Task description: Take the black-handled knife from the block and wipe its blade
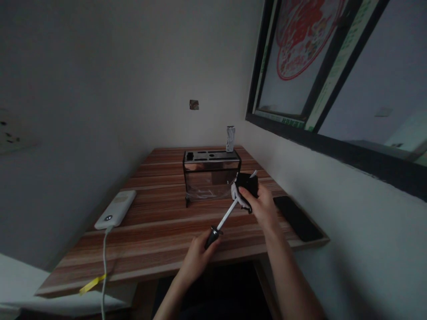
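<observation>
A honing steel (227, 215) slants up to the right over the table, its pale rod ending in a black handle. My left hand (196, 257) is closed round that handle, near the table's front edge. My right hand (264, 205) grips a black and white cloth (247, 184) folded about the upper rod, and the rod's tip sticks out beyond it. Just behind stands a knife rack (212, 166) with a slotted metal top, black frame and clear sides. A whitish wrapped upright piece (230, 138) rises at its right rear; its kind is unclear.
The wood-grain table (150, 213) meets walls at the back and right. A white power bank (116, 210) with a cable (104, 253) and yellow tag (92, 284) lies left. A dark phone (296, 218) lies along the right edge. A framed window (300, 120) is above.
</observation>
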